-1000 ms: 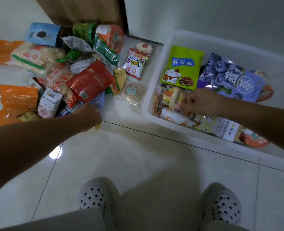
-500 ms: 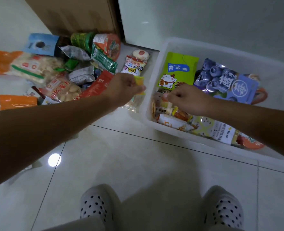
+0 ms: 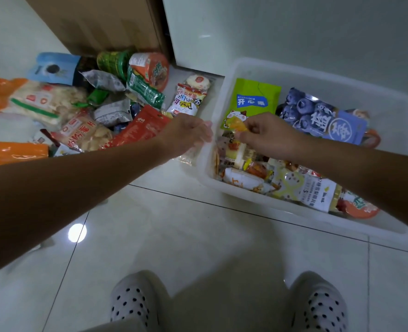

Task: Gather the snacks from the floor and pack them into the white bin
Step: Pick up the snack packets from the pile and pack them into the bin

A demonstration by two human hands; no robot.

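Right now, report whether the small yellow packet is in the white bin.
Not yet: the right hand pinches the small yellow packet above the white bin's contents.

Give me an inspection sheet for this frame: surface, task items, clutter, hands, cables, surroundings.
Surface: glossy pale floor tiles, one spot of light glare.
Job's things: white bin part-filled, green pouch and blueberry pouch inside; snack pile on the floor left of it.
Clutter: nothing seen beyond the snacks.
Hands: right hand pinches small yellow packet above the bin; left hand beside the bin's left rim, blurred, grip unclear.
Cables: nothing seen.
Surroundings: cardboard box behind the pile, wall, spotted slippers.
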